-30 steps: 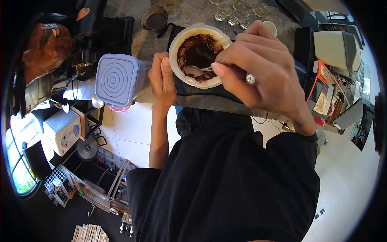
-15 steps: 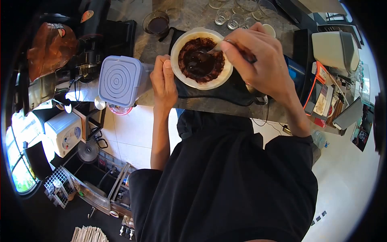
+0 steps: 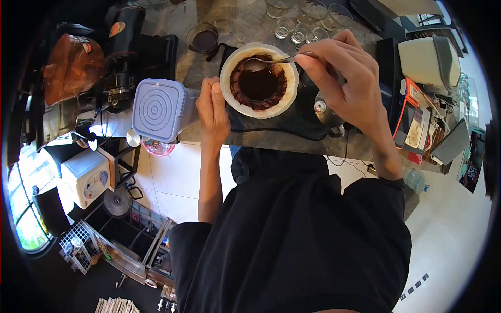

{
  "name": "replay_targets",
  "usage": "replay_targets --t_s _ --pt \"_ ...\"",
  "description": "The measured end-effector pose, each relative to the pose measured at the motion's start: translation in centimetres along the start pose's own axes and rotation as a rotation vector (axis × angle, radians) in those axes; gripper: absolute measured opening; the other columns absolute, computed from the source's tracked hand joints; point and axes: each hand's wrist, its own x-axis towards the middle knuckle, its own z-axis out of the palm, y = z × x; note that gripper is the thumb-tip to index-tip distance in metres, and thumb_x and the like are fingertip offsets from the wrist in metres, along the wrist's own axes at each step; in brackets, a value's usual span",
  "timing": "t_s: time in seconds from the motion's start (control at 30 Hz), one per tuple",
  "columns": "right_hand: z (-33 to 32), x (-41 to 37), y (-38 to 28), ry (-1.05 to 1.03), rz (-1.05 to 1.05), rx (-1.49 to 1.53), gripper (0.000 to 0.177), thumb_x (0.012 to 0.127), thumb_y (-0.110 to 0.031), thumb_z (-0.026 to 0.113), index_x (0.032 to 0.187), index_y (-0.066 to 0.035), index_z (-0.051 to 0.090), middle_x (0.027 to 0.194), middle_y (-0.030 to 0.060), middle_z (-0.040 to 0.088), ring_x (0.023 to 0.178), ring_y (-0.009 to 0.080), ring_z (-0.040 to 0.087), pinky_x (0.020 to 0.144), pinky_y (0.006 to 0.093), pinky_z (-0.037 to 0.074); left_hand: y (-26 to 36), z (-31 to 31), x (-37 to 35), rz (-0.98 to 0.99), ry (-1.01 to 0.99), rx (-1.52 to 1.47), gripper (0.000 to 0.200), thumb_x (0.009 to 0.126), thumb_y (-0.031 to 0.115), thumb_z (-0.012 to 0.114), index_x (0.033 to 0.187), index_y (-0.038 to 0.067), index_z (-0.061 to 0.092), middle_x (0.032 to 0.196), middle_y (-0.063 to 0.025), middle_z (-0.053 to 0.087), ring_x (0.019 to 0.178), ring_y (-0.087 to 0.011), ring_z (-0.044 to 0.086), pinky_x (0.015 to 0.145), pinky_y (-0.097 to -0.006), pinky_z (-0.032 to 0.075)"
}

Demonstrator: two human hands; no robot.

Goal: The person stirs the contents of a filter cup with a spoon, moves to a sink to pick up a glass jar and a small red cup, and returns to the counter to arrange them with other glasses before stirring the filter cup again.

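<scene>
1. Right grip (image 3: 347, 78) pinches spoon (image 3: 279, 61) above dark liquid (image 3: 259, 86); a slip could splash me.
2. White bowl (image 3: 226, 83) sits on worktop (image 3: 235, 18). My left grip (image 3: 213, 108) is against its side, closure unclear; weak bracing might let it skid.

Glossy Metal, Matt Cloth

The spoon (image 3: 279, 60) is made of glossy metal. Smooth, ringed plastic is seen on the lid (image 3: 155, 108); clear, shiny glass in the tumblers (image 3: 283, 29). The counter (image 3: 182, 73) is dulled by a blotchy finish; the shirt (image 3: 292, 235) is made of matt cloth.
</scene>
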Motion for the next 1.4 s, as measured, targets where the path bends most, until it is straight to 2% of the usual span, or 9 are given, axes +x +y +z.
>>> replay_targets --t_s 0.17,0.37,0.43,0.63,0.87,1.13,1.23,1.33,1.4 --pt "0.5 -0.2 -0.3 0.019 0.005 -0.011 0.011 0.087 -0.017 0.067 0.084 -0.007 0.063 0.064 0.0051 0.061 0.058 0.0223 0.057 0.067 0.0312 0.039 0.2 0.0 0.0 0.011 -0.007 0.007 0.025 0.103 0.02 0.038 0.089 0.002 0.048 0.071 -0.0064 0.051 0.062 -0.0111 0.042 0.057 -0.0281 0.036" --pt "0.7 -1.2 -0.1 0.016 0.238 -0.026 0.016 0.085 -0.015 0.066 0.076 -0.004 0.06 0.062 0.0056 0.058 0.056 0.02 0.054 0.064 0.0309 0.039 -0.1 0.0 -0.1 0.023 0.005 -0.002 0.025 0.103 0.021 0.038 0.091 0.002 0.049 0.073 -0.0072 0.053 0.064 -0.0116 0.044 0.059 -0.0285 0.037" --pt "1.2 -1.9 0.1 0.006 0.416 0.079 0.017 0.086 -0.016 0.066 0.078 -0.002 0.06 0.062 0.0064 0.057 0.057 0.017 0.052 0.06 0.0303 0.04 -0.1 0.0 0.0 0.016 0.002 0.0 0.026 0.103 0.021 0.038 0.091 0.001 0.049 0.073 -0.0071 0.053 0.065 -0.0115 0.044 0.059 -0.0284 0.038" --pt "1.7 -3.4 0.4 0.113 0.518 0.333 0.018 0.087 -0.018 0.068 0.086 0.0 0.066 0.069 0.0054 0.064 0.064 0.0112 0.057 0.063 0.0259 0.045 -0.1 0.0 0.0 0.024 0.018 0.001 0.027 0.103 0.022 0.039 0.089 0.001 0.049 0.071 -0.005 0.052 0.064 -0.0095 0.043 0.058 -0.0275 0.036" --pt "0.4 -2.9 0.0 0.022 0.412 0.391 0.017 0.087 -0.012 0.069 0.1 -0.001 0.071 0.079 0.0068 0.07 0.066 0.0087 0.062 0.064 0.0217 0.048 -0.1 0.3 0.1 0.04 0.03 -0.018 0.027 0.103 0.022 0.039 0.087 0.002 0.048 0.068 -0.0036 0.048 0.061 -0.0079 0.039 0.055 -0.0268 0.033" --pt "1.4 -3.0 0.3 -0.049 0.596 0.973 0.018 0.088 -0.005 0.066 0.1 0.007 0.069 0.085 0.0119 0.07 0.068 0.0114 0.063 0.066 0.0222 0.05 -0.1 0.2 0.0 0.031 0.03 -0.019 0.026 0.103 0.021 0.038 0.088 0.002 0.048 0.068 -0.0038 0.049 0.061 -0.0085 0.039 0.055 -0.0274 0.034" --pt "1.4 -3.2 0.8 -0.064 0.578 0.953 0.017 0.084 -0.001 0.069 0.099 0.007 0.069 0.088 0.0114 0.07 0.072 0.0114 0.063 0.069 0.0228 0.05 0.3 0.0 -0.1 -0.025 -0.029 -0.016 0.03 0.104 0.023 0.034 0.088 0.002 0.049 0.076 -0.0007 0.048 0.071 -0.0072 0.041 0.064 -0.0237 0.036" --pt "1.5 -3.0 0.6 -0.019 0.571 0.898 0.017 0.08 0.0 0.073 0.096 0.005 0.07 0.088 0.0097 0.07 0.077 0.0107 0.063 0.072 0.0229 0.05 0.0 0.1 -0.1 -0.02 -0.017 -0.018 0.03 0.104 0.023 0.034 0.088 0.002 0.049 0.076 -0.0005 0.047 0.071 -0.007 0.04 0.064 -0.0237 0.036" --pt "1.7 -2.8 0.5 -0.001 0.524 0.833 0.017 0.079 -0.001 0.074 0.095 0.005 0.07 0.088 0.0087 0.07 0.079 0.0102 0.062 0.074 0.0229 0.049 -0.1 0.3 0.0 0.032 0.024 -0.02 0.025 0.103 0.02 0.038 0.088 0.002 0.048 0.067 -0.0029 0.047 0.059 -0.0079 0.037 0.054 -0.0269 0.032"
